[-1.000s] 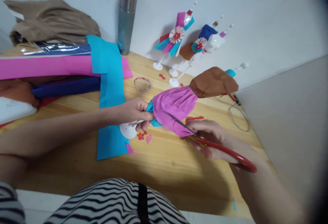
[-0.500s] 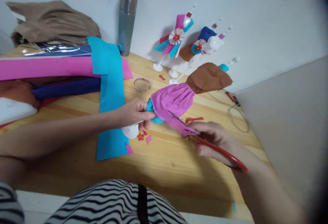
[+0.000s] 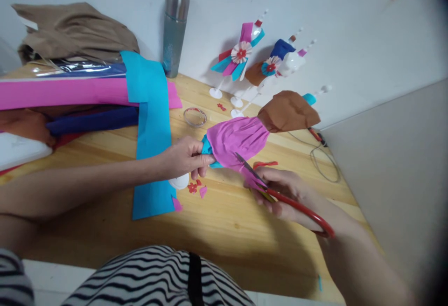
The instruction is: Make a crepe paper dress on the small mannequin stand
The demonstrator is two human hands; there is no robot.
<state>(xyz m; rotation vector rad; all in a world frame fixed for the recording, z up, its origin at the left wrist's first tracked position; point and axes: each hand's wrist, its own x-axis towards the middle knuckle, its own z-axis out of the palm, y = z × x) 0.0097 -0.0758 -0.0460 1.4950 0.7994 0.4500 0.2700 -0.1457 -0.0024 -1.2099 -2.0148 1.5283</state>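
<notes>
My left hand (image 3: 185,156) is closed round the narrow end of a crepe-paper figure, where a bit of turquoise paper (image 3: 207,146) peeks out. Gathered pink crepe paper (image 3: 238,138) forms its middle. Brown crepe paper (image 3: 289,110) puffs out beyond, with a turquoise band (image 3: 309,98) and white beads (image 3: 326,89) at the tip. A white round base (image 3: 180,181) shows below my left hand. My right hand (image 3: 287,189) grips red-handled scissors (image 3: 301,205), their blades at the pink paper's loose lower edge. Part of that edge lies against my right fingers.
Finished-looking paper figures (image 3: 241,52) on white bases stand by the wall near a flask (image 3: 175,31). A turquoise strip (image 3: 152,156), pink crepe roll (image 3: 70,92) and brown cloth (image 3: 77,31) lie left. Tape (image 3: 195,117), red scraps (image 3: 192,188) and a cable (image 3: 325,161) are on the table.
The scissors have shifted slightly, and their blades now look farther apart at the pink paper. The figure's brown end has dipped a little to the right. My left hand keeps its hold.
</notes>
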